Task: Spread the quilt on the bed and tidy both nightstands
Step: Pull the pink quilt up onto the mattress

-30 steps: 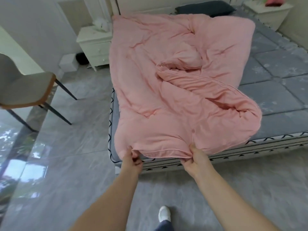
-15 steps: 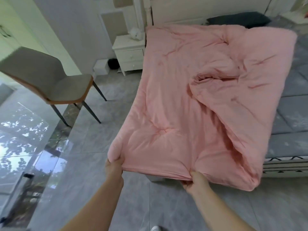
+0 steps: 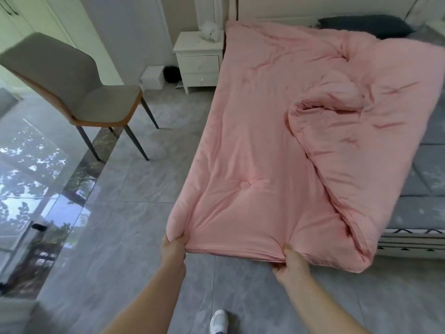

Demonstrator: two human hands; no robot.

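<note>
Quilt, pink and puffy, lies along the left half of the bed, its near end lifted off the foot and held out over the tiled floor. The left hand grips the near left corner, and the right hand pinches the same edge further along; the two are well apart with the cloth taut between them. The right side of the quilt is folded back over itself in a thick roll, so the grey mattress beside it shows bare.

The risk I see is that fold: a straight tug toward the foot would likely drag the doubled layer along without opening it. The loose near right corner hangs low and could brush the floor. A hard shake might also flick the far edge toward the white nightstand and the small white thing on top.
</note>
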